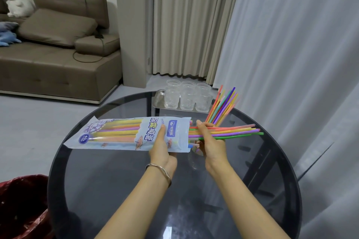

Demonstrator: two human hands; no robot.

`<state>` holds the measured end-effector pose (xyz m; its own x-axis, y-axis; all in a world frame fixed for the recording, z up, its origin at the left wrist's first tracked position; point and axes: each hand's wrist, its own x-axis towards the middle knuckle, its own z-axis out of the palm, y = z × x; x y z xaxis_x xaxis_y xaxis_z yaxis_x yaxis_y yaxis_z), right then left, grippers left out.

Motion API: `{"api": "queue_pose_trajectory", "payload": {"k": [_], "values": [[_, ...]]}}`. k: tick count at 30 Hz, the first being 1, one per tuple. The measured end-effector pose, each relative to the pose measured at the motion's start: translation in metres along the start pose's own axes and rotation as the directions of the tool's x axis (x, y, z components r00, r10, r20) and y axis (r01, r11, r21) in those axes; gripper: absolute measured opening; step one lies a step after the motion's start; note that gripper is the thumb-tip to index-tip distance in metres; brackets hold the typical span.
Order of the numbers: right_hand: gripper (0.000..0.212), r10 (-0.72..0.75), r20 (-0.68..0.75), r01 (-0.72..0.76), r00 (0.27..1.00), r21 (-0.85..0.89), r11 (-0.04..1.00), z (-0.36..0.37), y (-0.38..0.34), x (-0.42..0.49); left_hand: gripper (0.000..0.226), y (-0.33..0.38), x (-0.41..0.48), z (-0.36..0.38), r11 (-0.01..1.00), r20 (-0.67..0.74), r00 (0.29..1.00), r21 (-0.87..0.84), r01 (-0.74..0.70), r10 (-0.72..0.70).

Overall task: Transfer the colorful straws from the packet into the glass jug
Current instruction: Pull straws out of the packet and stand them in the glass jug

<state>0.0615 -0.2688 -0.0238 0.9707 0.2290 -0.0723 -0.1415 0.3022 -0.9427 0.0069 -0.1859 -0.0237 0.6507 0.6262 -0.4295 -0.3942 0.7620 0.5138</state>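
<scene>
A pale blue straw packet (pixel 116 134) lies level above the round glass table, its open end pointing right. My left hand (pixel 162 151) grips it near that end, thumb on top. My right hand (pixel 209 141) is closed around a bundle of colorful straws (pixel 239 131) that sticks out of the opening to the right. More straws remain inside the packet. Behind my right hand, a second bunch of straws (pixel 223 105) fans up and to the right. The glass jug (pixel 194 161) shows only as a faint clear shape under my hands.
A metal tray (pixel 158 101) holding several clear tumblers (pixel 187 97) stands at the far edge of the dark glass table (pixel 116 180). A red-lined bin (pixel 21 205) sits on the floor at lower left. A brown sofa (pixel 48 64) is farther left, and curtains (pixel 291 64) hang on the right.
</scene>
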Motion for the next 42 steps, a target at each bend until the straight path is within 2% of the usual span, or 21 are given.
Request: {"api": "queue_pose_trajectory", "payload": {"k": [3,7,11,15,22,24,27,29,31,34,36,38,42], "values": [[0.01,-0.015,-0.016,0.015,1.0,0.014,1.0,-0.004,-0.009,0.007,0.042,-0.001,0.003,0.007,1.0,-0.001,1.0,-0.008,0.01,-0.01],[0.021,-0.151,-0.093,0.149,0.984,-0.028,0.988,-0.026,-0.037,0.031,0.033,0.013,0.019,0.009,0.997,0.001,0.999,-0.064,-0.035,0.035],[0.026,-0.223,-0.129,0.213,0.966,-0.087,0.973,-0.043,-0.061,0.055,0.025,0.014,0.031,0.009,0.997,-0.03,0.997,-0.037,-0.066,0.065],[0.026,-0.257,-0.144,0.238,0.956,-0.14,0.961,-0.05,-0.078,0.076,0.041,0.013,0.037,0.004,0.997,-0.075,0.995,-0.026,-0.071,0.069],[0.029,-0.358,-0.173,0.31,0.918,-0.251,0.917,-0.056,-0.096,0.108,0.045,0.009,0.041,0.005,0.998,-0.075,0.995,0.03,-0.062,0.064],[0.026,-0.386,-0.143,0.321,0.911,-0.34,0.884,-0.054,-0.097,0.119,0.044,0.008,0.041,0.005,0.997,-0.069,0.995,0.033,-0.063,0.065],[0.029,-0.427,0.011,0.377,0.904,-0.49,0.786,-0.047,-0.089,0.129,0.044,0.006,0.04,0.007,0.997,-0.062,0.996,0.043,-0.063,0.066],[0.034,-0.41,0.12,0.396,0.904,-0.596,0.698,-0.039,-0.082,0.131,0.043,0.005,0.039,0.007,0.998,-0.059,0.997,0.043,-0.056,0.058],[0.032,-0.317,0.184,0.352,0.93,-0.687,0.636,-0.032,-0.074,0.134,0.044,0.004,0.039,0.007,0.998,-0.053,0.997,0.033,-0.051,0.052],[0.035,-0.111,0.241,0.259,0.964,-0.761,0.595,-0.026,-0.063,0.134,0.04,0.003,0.039,0.007,0.999,-0.039,0.998,0.024,-0.045,0.046],[0.037,-0.05,0.24,0.226,0.97,-0.799,0.557,-0.023,-0.06,0.133,0.038,0.002,0.039,0.007,0.999,-0.028,0.999,0.027,-0.037,0.038],[0.039,-0.059,0.202,0.203,0.978,-0.827,0.524,-0.021,-0.061,0.132,0.037,0.001,0.037,0.008,0.999,-0.015,1.0,0.028,-0.026,0.026],[0.039,-0.169,0.121,0.19,0.978,-0.845,0.499,-0.025,-0.065,0.135,0.037,0.002,0.033,0.01,0.999,0.001,1.0,0.029,-0.024,0.024]]}}
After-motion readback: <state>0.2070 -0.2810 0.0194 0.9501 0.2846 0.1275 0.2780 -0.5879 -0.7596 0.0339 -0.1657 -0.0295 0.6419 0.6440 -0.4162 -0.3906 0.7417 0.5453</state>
